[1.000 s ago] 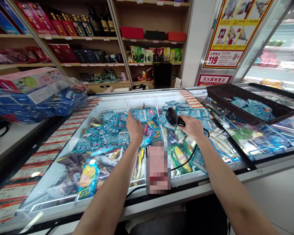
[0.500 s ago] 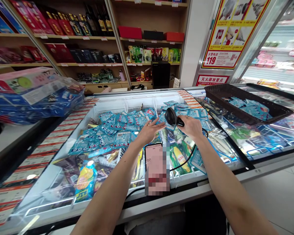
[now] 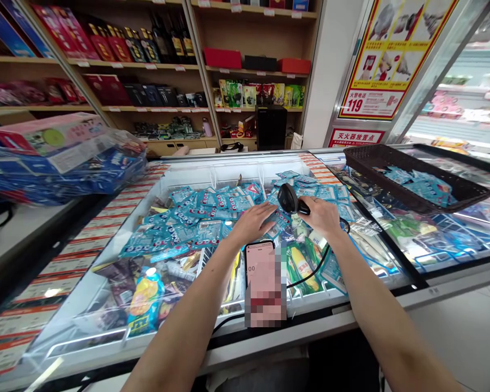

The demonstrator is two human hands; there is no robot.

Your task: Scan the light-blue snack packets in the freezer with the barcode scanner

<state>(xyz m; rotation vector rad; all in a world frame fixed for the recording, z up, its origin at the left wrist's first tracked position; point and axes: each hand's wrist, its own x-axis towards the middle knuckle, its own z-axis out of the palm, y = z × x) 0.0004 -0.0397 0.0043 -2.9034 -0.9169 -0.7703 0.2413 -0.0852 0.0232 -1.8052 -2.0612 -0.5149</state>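
Note:
My right hand (image 3: 322, 215) grips a black handheld barcode scanner (image 3: 287, 198), its head turned toward the left. Just left of the scanner, my left hand (image 3: 252, 222) reaches out flat with fingers extended and thumb apart, over or on the small blue packets (image 3: 208, 231). Whether its fingertips touch a packet I cannot tell. The packets lie scattered over the glass top of a chest freezer (image 3: 102, 321). Between my forearms a phone (image 3: 260, 272) with a pink screen, partly pixelated, lies near the front edge. The scanner's black cable (image 3: 320, 264) curves down past it.
At right a brown basket (image 3: 459, 204) holds more blue packets. Plastic-wrapped boxes (image 3: 65, 158) are stacked at left. Frozen food bags (image 3: 146, 296) show through the glass. Goods fill the shelves (image 3: 142, 65) behind, and a fire-safety poster (image 3: 396, 60) hangs at back right.
My left hand's fingers have flattened and come closer together, and its thumb now sticks out. My right hand keeps the scanner in nearly the same place. The whole view has shifted slightly.

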